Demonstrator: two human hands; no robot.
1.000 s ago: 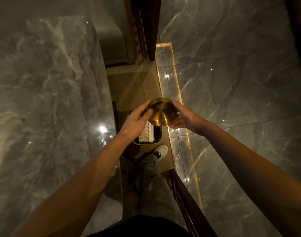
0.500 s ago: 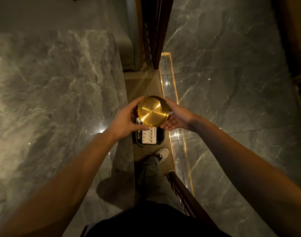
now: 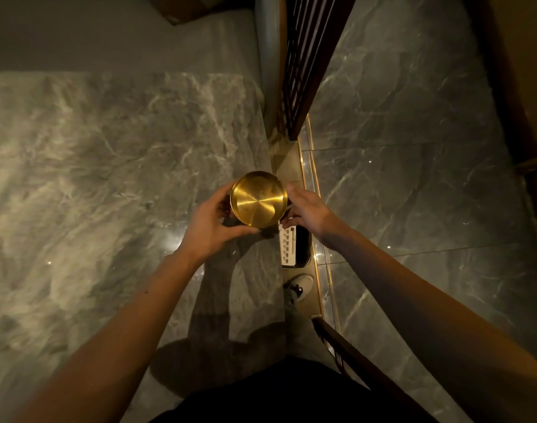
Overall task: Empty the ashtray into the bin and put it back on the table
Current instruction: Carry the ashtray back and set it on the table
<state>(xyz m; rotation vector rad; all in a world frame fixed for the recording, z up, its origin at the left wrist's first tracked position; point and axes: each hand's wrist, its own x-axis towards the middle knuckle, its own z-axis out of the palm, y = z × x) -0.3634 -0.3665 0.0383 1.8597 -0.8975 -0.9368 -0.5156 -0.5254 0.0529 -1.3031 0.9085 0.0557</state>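
A round gold metal ashtray (image 3: 259,199) is held between both hands, its shiny flat face turned up toward me. My left hand (image 3: 210,222) grips its left and lower rim. My right hand (image 3: 306,209) touches its right rim with the fingertips. The ashtray hovers over the right edge of the grey marble table (image 3: 108,184). The dark bin (image 3: 297,245) stands on the floor just below and right of it, with a white ribbed object inside; the table edge hides part of the bin.
A dark wooden slatted screen (image 3: 306,56) rises behind the bin, and a wooden rail (image 3: 352,355) runs at lower right. Glossy marble floor (image 3: 413,178) with a lit gold strip lies to the right. My shoe (image 3: 299,285) stands by the bin.
The ashtray has moved left, from over the bin to over the table's right edge. It went from tilted to face-on toward me. Both hands came with it.
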